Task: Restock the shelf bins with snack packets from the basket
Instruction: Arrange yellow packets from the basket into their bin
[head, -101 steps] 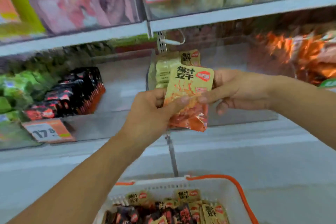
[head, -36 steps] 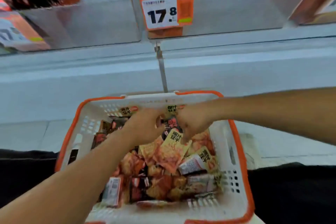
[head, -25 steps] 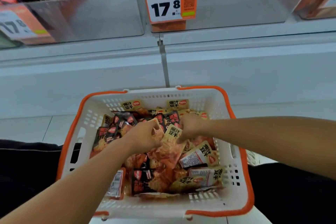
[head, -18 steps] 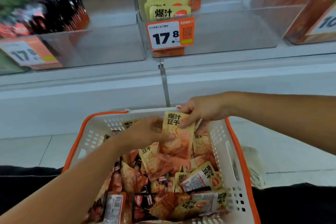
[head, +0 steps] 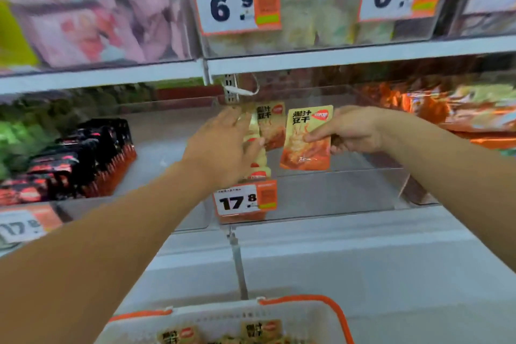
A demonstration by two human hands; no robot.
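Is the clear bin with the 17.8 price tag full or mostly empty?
Mostly empty: the clear bin holds one short row of yellow packets at its left side.

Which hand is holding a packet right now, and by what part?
The right hand pinches a yellow-orange snack packet at its right edge. The left hand holds nothing; its straight fingers rest against the packets standing in the clear bin.

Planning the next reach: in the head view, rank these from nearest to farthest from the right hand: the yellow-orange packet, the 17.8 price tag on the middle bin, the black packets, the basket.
1. yellow-orange packet: in the right hand, pinched.
2. 17.8 price tag: below and left, on the bin front.
3. black packets: far left, next bin.
4. basket: bottom of the view, below the shelf.
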